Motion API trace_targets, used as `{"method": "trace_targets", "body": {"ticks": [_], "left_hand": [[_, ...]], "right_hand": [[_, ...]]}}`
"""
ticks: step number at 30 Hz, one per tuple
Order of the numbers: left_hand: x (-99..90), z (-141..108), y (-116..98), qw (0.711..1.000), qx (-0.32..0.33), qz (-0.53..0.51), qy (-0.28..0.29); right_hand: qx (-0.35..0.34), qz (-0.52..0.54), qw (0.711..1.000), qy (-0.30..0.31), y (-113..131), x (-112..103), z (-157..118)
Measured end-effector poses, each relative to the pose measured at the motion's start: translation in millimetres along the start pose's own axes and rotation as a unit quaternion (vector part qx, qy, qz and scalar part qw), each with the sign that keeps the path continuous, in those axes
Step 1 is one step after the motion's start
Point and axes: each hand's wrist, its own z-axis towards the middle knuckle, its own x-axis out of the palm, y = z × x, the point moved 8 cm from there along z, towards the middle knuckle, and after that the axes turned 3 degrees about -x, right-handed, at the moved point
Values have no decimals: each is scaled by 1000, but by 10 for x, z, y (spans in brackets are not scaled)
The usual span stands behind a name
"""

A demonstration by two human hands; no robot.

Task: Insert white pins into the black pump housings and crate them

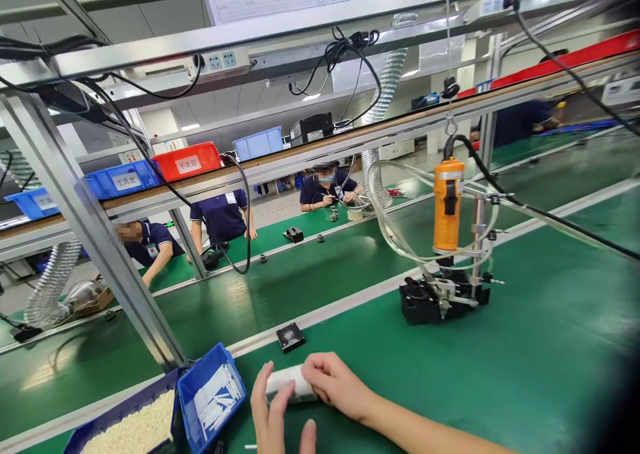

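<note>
A white, roughly cylindrical piece with a darker underside lies between my two hands, low in the middle of the view; its exact kind does not show. My right hand pinches its right end, fingers curled over the top. Around its left end are the fingers of my left hand, two against the piece and another held apart lower down. Just beyond them on the green bench top sits a small black square block with a pale patch on top.
Left of my hands stand a blue bin of white strips and a darker bin of small cream pieces. An orange powered driver hangs over a black fixture at right. A metal post rises at left. Co-workers sit across the benches.
</note>
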Motion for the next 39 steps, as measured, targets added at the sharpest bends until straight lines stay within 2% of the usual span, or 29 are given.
{"method": "trace_targets", "body": {"ticks": [3, 7, 10, 12, 13, 16, 18, 20, 23, 25, 29, 35, 39], "left_hand": [[185, -38, 103, 995, -41, -74, 52], [344, -117, 226, 976, -102, -169, 90], [415, -191, 436, 953, -211, -187, 115], [465, -240, 516, 934, -265, -192, 145], [488, -254, 519, 927, -277, -195, 160], [519, -264, 465, 919, -284, -202, 185], [502, -259, 445, 912, -299, -218, 175], [480, -253, 448, 900, -323, -240, 167], [462, -231, 442, 888, -339, -248, 188], [445, -210, 432, 888, -337, -242, 201], [398, -189, 440, 892, -338, -240, 180], [423, -224, 476, 890, -343, -245, 175], [434, -236, 480, 893, -340, -233, 182]], "right_hand": [[53, 51, 997, 6, -56, -267, -291], [90, 74, 993, 6, -110, -358, -392], [61, 49, 996, -45, -59, -410, -358], [11, 6, 996, -92, 70, -489, -382], [-24, -27, 995, -97, 168, -507, -409], [-115, -126, 985, -30, 430, -421, -519], [-130, -148, 980, 4, 502, -367, -580], [-127, -149, 981, 0, 522, -356, -611], [-143, -158, 977, -8, 548, -327, -633], [-158, -174, 972, -7, 565, -303, -641], [-189, -207, 960, -8, 610, -275, -655], [-218, -218, 950, -46, 678, -330, -682], [-278, -245, 928, -26, 815, -275, -746]]}}
